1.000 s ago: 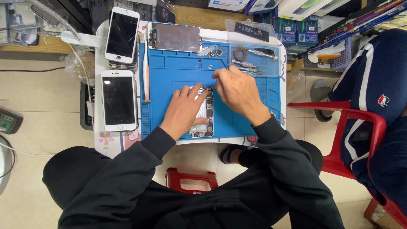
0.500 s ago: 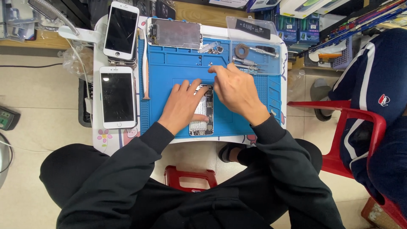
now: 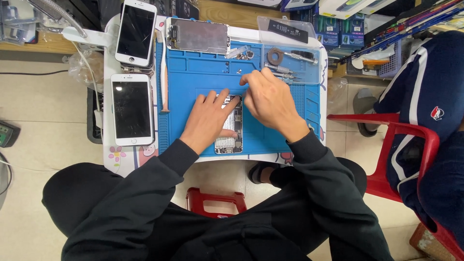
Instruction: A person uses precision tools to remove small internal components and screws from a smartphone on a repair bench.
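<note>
An opened phone body (image 3: 232, 129) with its insides showing lies on a blue work mat (image 3: 193, 72). My left hand (image 3: 207, 121) lies flat on the phone's left side and holds it down, fingers spread. My right hand (image 3: 268, 101) hovers just above the phone's top end. Its fingertips are pinched together over the mat, and whatever they may hold is too small to see. A detached screen panel (image 3: 198, 35) lies face down at the mat's far edge.
Two white phones (image 3: 137, 31) (image 3: 131, 108) lie left of the mat. Screwdrivers (image 3: 282, 70) and a tape roll (image 3: 276, 56) sit in the mat's far right tray. A red stool (image 3: 215, 200) stands under the small table, a red chair (image 3: 406, 145) to the right.
My right hand has lifted slightly from the phone's top toward the far part of the mat. My left hand has stayed on the phone.
</note>
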